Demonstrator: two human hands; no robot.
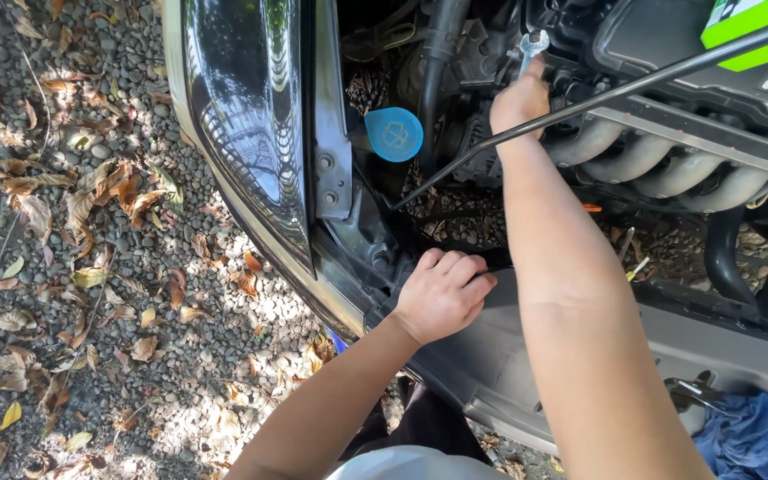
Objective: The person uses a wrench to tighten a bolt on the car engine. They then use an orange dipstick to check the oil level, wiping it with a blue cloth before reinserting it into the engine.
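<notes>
I look down into a car's open engine bay. My right hand (519, 100) reaches deep into the bay and is closed around a silver open-end wrench (532, 44), whose jaw sticks up above my fist beside a black hose (436, 62). My left hand (442, 293) rests with curled fingers on the black front panel (571, 356) at the car's nose, gripping its edge. The thin metal hood prop rod (651, 83) crosses diagonally just over my right wrist.
A blue round reservoir cap (394, 134) sits left of my right hand. The dark headlight (251, 116) is at the left, silver intake pipes (668, 169) at the right, a blue cloth (753, 436) at the lower right. Gravel with dry leaves (73, 267) covers the ground.
</notes>
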